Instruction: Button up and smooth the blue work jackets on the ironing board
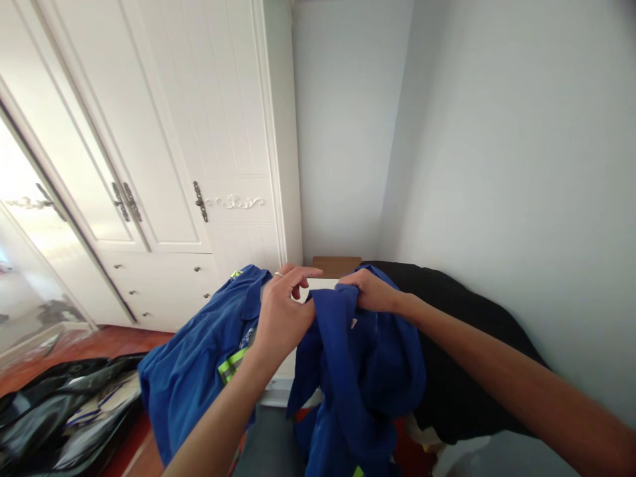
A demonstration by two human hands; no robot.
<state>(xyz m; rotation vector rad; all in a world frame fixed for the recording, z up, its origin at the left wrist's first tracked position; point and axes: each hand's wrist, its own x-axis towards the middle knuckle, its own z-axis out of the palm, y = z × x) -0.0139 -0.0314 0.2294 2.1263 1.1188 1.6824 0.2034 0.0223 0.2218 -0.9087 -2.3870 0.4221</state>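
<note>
While gripped by the right hand [373,291], the right-side garment [355,371] is seemingly being arranged.
Left hand [282,311]: grip unclear; steadying seems needed.

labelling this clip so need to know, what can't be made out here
In the head view:
- Blue garment in the hands: lower end, cut off by bottom edge.
- White mark on it: too small.
- Dark bag: cut off by left edge, contents blurred.
</note>
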